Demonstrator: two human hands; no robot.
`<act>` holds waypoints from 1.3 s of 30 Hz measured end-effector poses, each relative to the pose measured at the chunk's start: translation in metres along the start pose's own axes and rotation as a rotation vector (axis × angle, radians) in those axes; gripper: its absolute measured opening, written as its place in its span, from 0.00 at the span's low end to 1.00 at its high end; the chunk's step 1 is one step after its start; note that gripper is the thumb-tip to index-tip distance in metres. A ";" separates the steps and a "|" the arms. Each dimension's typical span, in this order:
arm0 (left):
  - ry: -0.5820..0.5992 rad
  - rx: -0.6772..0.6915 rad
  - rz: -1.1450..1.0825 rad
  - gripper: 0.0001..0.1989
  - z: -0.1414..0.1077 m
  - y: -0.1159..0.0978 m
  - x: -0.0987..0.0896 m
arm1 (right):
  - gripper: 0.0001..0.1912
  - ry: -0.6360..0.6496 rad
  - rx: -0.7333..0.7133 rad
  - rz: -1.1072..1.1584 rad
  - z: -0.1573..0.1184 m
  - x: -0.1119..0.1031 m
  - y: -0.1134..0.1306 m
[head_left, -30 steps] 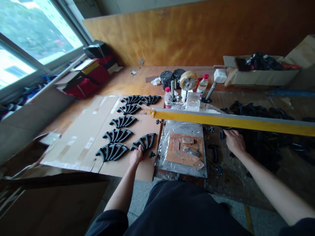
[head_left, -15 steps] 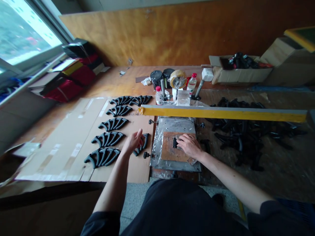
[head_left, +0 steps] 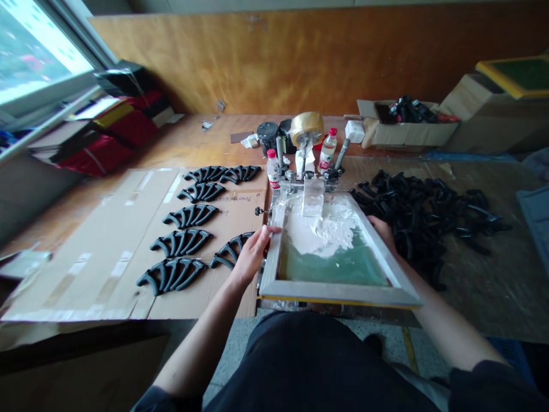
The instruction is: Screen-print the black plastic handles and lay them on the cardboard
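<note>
Two hands clamp one screen frame (head_left: 338, 293): your left hand (head_left: 252, 257) holds its left side, your right hand (head_left: 381, 230) its right edge, and the frame sits between them. White paste (head_left: 317, 232) lies across the green mesh (head_left: 334, 269). Left of your left hand, seven black curved pieces (head_left: 182, 242) lie on cardboard (head_left: 107, 217); right of your right hand sits one black heap (head_left: 420, 229).

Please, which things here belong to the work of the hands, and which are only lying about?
In the work: left hand, right hand, silk-screen frame, white paste, black arched parts.
Lying about: tape roll, plastic bottle, red bag, cardboard box.
</note>
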State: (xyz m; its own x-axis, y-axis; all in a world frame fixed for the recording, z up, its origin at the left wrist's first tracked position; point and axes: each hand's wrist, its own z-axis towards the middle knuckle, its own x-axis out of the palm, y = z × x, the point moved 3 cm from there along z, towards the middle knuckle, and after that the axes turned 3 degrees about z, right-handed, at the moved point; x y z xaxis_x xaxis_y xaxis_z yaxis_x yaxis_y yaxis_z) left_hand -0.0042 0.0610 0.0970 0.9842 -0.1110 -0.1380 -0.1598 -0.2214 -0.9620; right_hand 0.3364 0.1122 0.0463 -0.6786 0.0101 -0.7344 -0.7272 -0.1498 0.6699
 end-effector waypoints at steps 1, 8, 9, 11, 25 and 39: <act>0.017 -0.041 0.041 0.28 -0.003 0.018 0.001 | 0.20 -0.082 0.023 -0.016 0.008 -0.010 -0.002; -0.034 -0.104 0.337 0.30 0.012 0.105 0.018 | 0.25 -0.036 -0.304 -0.315 0.052 0.038 0.086; -0.034 -0.105 0.357 0.29 0.014 0.109 0.018 | 0.20 0.053 -0.290 -0.355 0.053 0.049 0.094; -0.026 -0.108 0.382 0.29 0.017 0.115 0.018 | 0.07 0.188 -0.262 -0.409 0.048 0.066 0.100; -0.051 -0.137 0.380 0.29 0.014 0.114 0.016 | 0.08 0.429 -0.686 -0.238 -0.014 0.058 0.099; 0.003 -0.139 0.185 0.35 0.003 0.069 0.012 | 0.21 0.116 -0.360 -0.270 0.047 0.034 0.115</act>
State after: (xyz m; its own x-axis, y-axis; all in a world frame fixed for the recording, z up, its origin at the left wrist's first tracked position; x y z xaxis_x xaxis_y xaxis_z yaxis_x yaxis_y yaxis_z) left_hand -0.0035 0.0474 0.0279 0.9370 -0.1647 -0.3080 -0.3465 -0.3280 -0.8788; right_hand 0.2245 0.1421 0.1032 -0.4388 -0.0116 -0.8985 -0.7802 -0.4912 0.3874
